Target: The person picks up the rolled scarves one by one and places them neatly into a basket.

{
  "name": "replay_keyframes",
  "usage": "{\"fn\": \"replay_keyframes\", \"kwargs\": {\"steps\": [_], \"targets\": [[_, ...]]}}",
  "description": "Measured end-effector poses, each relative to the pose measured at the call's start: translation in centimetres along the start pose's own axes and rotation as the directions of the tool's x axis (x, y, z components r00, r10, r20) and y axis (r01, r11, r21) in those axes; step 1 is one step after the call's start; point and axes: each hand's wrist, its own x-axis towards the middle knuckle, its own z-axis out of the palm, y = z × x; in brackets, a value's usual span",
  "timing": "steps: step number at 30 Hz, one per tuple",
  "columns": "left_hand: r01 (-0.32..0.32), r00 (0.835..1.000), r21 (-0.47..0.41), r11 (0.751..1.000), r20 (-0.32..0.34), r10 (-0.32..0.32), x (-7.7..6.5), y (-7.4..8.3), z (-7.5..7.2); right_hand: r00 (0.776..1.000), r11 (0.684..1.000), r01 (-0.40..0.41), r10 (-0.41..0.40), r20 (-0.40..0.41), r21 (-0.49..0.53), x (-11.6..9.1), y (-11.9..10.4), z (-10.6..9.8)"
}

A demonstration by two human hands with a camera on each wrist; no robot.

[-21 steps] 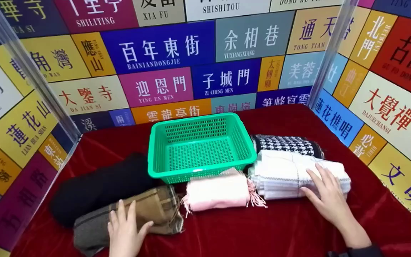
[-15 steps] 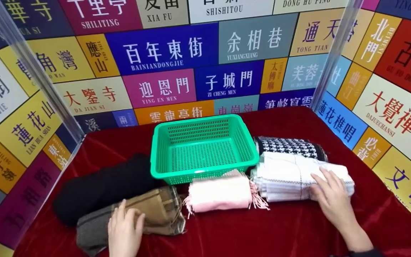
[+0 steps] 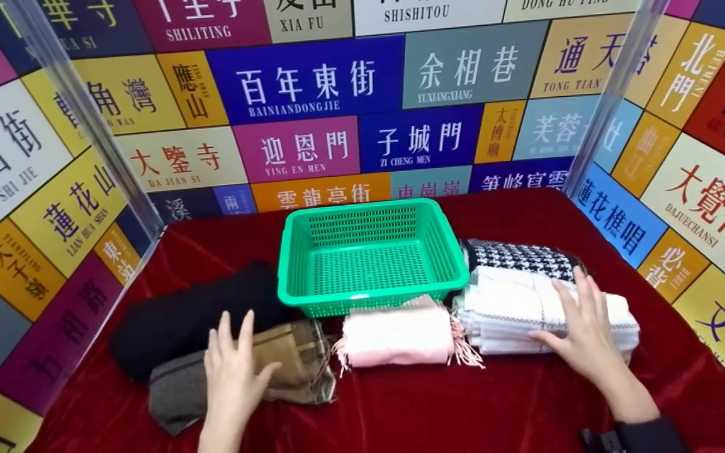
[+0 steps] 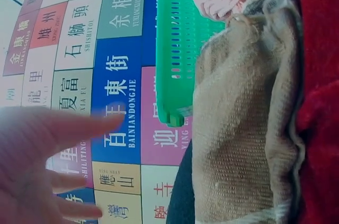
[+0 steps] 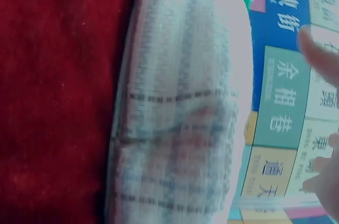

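White cloth (image 3: 507, 308), folded into a bundle with thin dark dashed lines, lies on red velvet (image 3: 438, 415) toward the person's right. Over its far part is the right hand (image 3: 589, 330), thumb and fingers spread and released, gripping nothing; in the right wrist view, lettered wall panels (image 5: 280, 97) show between that hand and the bundle, so the two look apart. A dark sleeve (image 3: 649, 437) covers the forearm behind it.

At the other side, the left hand (image 3: 233, 365) is over a brown-and-grey plaid cloth (image 3: 293, 358), its fingers likewise loose and splayed with the thumb out to the side. The left wrist view also shows a gap between this hand and the plaid cloth, which lies rolled with a ragged edge near the pink bundle.

Beyond the plaid cloth and close against it lies a thick black roll (image 3: 192, 318). Between the two hands sits the pink bundle (image 3: 397, 336), fringed at both ends, just in front of a green perforated basket (image 3: 369, 267). A houndstooth roll (image 3: 513, 255) lies right behind the white cloth, beside the basket's right side.
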Motion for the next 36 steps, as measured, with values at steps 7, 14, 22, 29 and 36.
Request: {"fn": "replay_keyframes", "kwargs": {"steps": [7, 14, 22, 29, 36], "targets": [[0.044, 0.988, 0.058, 0.997, 0.149, -0.052, 0.6, 0.0, 0.2, 0.996, 0.996, 0.072, -0.069, 0.051, -0.055, 1.4, -0.8, 1.1], [0.006, 0.980, 0.067, 0.998, 0.196, -0.019, 1.3, 0.7, 1.3, 0.984, 0.994, 0.100, -0.093, 0.152, -0.040, 2.7, -2.1, 2.5], [-0.173, 0.952, -0.065, 0.983, 0.243, 0.184, 1.2, 3.3, 3.7, 0.964, 0.980, 0.190, -0.198, 0.177, 0.063, 3.5, -4.9, 6.1], [-0.217, 0.949, -0.061, 0.974, 0.219, 0.225, 2.0, 4.8, 4.5, 0.950, 0.960, 0.270, -0.278, 0.144, 0.069, 4.1, -5.8, 7.1], [-0.343, 0.880, -0.035, 0.939, 0.338, 0.334, 2.9, 5.8, 6.3, 0.886, 0.953, 0.278, -0.304, 0.351, 0.125, 5.2, -6.5, 8.2]]}}
